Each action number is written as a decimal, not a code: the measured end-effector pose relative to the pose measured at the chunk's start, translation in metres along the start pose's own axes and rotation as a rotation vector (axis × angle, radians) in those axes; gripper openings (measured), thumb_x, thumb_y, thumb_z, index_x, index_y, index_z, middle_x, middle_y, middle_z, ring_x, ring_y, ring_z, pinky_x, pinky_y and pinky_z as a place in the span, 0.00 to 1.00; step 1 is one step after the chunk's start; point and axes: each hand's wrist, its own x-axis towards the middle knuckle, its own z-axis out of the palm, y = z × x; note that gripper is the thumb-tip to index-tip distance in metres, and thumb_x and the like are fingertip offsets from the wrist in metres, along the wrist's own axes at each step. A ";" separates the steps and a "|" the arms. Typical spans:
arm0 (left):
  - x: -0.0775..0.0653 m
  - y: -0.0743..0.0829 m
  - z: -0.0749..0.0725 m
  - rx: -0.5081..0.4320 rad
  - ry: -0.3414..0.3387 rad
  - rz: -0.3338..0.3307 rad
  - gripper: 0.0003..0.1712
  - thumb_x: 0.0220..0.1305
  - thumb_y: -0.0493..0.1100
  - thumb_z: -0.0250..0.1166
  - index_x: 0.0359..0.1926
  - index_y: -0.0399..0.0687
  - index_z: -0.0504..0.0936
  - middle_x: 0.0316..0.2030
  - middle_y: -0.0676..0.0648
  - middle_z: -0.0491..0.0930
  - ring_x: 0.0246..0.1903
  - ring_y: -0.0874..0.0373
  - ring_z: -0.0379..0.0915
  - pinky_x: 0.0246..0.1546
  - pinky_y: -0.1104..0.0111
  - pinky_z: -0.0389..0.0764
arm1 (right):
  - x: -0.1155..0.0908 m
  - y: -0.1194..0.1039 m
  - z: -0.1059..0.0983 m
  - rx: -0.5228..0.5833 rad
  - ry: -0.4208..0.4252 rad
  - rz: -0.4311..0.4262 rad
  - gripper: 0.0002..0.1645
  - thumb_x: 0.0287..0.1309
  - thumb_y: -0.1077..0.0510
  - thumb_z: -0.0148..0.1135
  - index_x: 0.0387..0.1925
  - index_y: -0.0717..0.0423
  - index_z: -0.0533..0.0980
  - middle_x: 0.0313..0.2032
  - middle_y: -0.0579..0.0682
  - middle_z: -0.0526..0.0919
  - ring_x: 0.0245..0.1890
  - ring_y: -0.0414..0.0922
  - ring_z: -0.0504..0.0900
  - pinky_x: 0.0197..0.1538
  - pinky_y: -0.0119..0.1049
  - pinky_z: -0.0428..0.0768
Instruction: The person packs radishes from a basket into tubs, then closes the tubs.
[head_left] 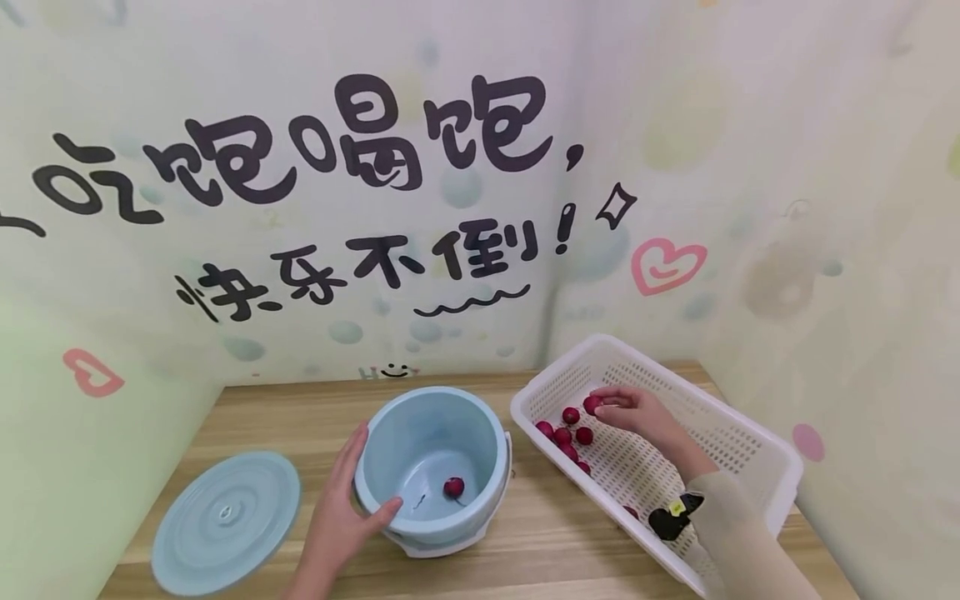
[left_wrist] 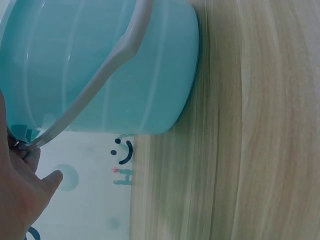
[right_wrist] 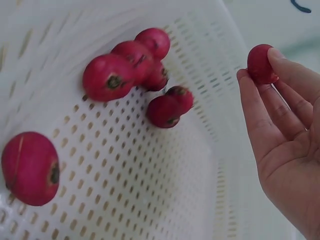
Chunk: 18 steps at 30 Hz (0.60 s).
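A light blue bucket (head_left: 431, 467) stands on the wooden table, with one red radish (head_left: 453, 487) on its floor. My left hand (head_left: 341, 500) holds the bucket's left side at the rim, thumb over the front edge and fingers along the outside. In the left wrist view, fingers lie by the joint of the pale handle (left_wrist: 95, 80). To the right, my right hand (head_left: 637, 417) pinches a radish (right_wrist: 261, 64) between thumb and fingertips, above the white perforated basket (head_left: 750, 433). Several radishes (right_wrist: 107, 77) lie in the basket, mostly along its near left side.
A round blue lid (head_left: 225, 521) lies flat on the table (head_left: 547, 533), left of the bucket. Behind the table rises a wall (head_left: 480, 333) with black lettering. The basket's raised wall stands between its radishes and the bucket.
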 end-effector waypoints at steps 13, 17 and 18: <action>-0.001 -0.001 -0.001 0.014 -0.001 -0.014 0.60 0.47 0.55 0.77 0.77 0.49 0.56 0.76 0.39 0.58 0.73 0.34 0.56 0.63 0.33 0.68 | -0.003 -0.043 0.014 -0.012 -0.034 -0.080 0.24 0.64 0.52 0.65 0.58 0.60 0.77 0.49 0.56 0.87 0.47 0.36 0.85 0.55 0.34 0.82; 0.000 -0.001 0.002 0.000 0.016 0.009 0.60 0.45 0.53 0.77 0.76 0.46 0.58 0.75 0.39 0.59 0.72 0.34 0.57 0.63 0.32 0.67 | -0.005 -0.053 0.021 0.020 -0.047 -0.099 0.24 0.64 0.55 0.65 0.58 0.62 0.77 0.47 0.54 0.87 0.44 0.35 0.85 0.52 0.29 0.82; 0.000 -0.001 0.003 -0.002 0.020 0.016 0.60 0.45 0.53 0.77 0.76 0.46 0.58 0.75 0.39 0.59 0.72 0.34 0.57 0.62 0.31 0.67 | -0.006 -0.055 0.023 0.030 -0.052 -0.105 0.24 0.64 0.56 0.64 0.58 0.63 0.76 0.47 0.54 0.88 0.44 0.35 0.86 0.52 0.29 0.83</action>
